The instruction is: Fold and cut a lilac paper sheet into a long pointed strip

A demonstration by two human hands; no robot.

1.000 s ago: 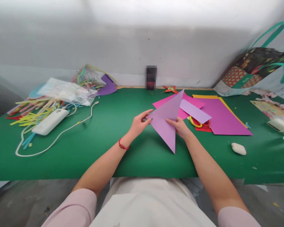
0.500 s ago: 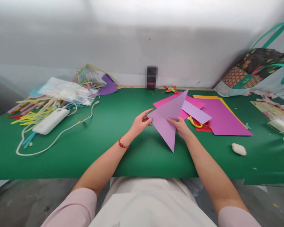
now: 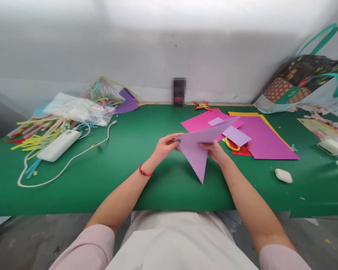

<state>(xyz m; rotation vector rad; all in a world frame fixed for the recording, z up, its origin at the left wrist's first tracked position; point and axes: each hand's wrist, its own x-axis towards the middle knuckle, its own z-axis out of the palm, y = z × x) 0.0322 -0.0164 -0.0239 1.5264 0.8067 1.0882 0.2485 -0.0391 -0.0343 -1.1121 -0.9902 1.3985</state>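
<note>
A folded sheet of lilac paper (image 3: 195,150) is held above the green table, one pointed corner hanging down and another reaching up to the right. My left hand (image 3: 167,145) pinches its left corner between thumb and fingers. On the other side my right hand (image 3: 214,150) grips it, thumb in front and fingers mostly hidden behind. Just beyond lie pink paper (image 3: 195,122), a lilac paper strip (image 3: 238,137) and scissors with yellow handles (image 3: 231,145), partly covered.
Purple sheets (image 3: 270,142) lie at the right, near a small white case (image 3: 283,175). A patterned bag (image 3: 293,82) leans at the back right. To the left are a white power bank (image 3: 59,145) with its cable, and coloured strips (image 3: 36,142). An orange paper star (image 3: 202,105) sits by the wall.
The lilac paper has tilted: its upper point has swung down and to the right, and its lower point has shifted slightly left. Both hands keep hold of it.
</note>
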